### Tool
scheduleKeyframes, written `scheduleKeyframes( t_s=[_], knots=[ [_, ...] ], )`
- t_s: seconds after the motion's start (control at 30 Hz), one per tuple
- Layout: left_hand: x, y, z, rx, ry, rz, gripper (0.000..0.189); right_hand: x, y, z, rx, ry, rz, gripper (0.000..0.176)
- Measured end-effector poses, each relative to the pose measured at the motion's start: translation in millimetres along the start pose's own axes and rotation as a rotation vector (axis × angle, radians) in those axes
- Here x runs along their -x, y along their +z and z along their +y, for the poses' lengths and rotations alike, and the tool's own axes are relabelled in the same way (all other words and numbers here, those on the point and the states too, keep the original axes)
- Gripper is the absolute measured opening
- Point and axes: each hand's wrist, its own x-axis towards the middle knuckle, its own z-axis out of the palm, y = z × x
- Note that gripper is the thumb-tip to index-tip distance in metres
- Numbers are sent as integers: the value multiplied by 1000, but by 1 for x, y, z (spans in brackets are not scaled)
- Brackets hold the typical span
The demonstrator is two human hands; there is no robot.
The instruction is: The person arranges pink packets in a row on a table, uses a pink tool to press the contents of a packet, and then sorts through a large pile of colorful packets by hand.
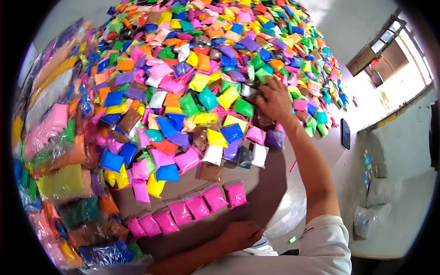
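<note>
My right hand [273,98] reaches into a large heap of small coloured packets [201,82]. Its fingers are bent but apart, touching the packets near a silvery-white packet [249,90] and a light green packet [262,75]; I see nothing gripped in it. My left hand [240,236] rests low near the table edge, back upward, fingers curled in, with no object showing in it. Just beyond it lies a slanting row of several bright pink packets [197,207], side by side on the brown table [261,183]. The rightmost pink packet [236,194] sits slightly apart.
Larger clear bags of sorted coloured packets [64,183] are stacked along the left side. A dark phone [345,134] lies at the table's right edge. Clear plastic bags [372,220] are at the lower right, and a bright doorway [394,73] opens at upper right.
</note>
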Motion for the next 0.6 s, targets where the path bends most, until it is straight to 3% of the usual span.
scheduleKeyframes(
  t_s=[0.13,0.17,0.27,0.33,0.4,0.47,0.6],
  knots=[
    [-2,-5,4,18,-57,-51,27,-9,-14,20,82,191,-36,29],
    [-1,-4,3,33,-51,-47,27,-12,-1,23,197,173,94,27],
    [0,-3,0,72,-44,-39,27,-43,-10,-24,45,159,13,30],
    [-2,-7,4,89,-58,-39,27,-59,0,-60,-107,-2,64,34],
    [-2,-7,3,78,-57,-78,28,-74,8,-100,-343,-95,-26,45],
    [-1,-6,0,71,-64,-104,28,-84,26,-140,-397,-233,6,56],
    [2,-2,-2,47,-57,-87,26,-88,36,-202,-373,-394,-45,60]
  ],
)
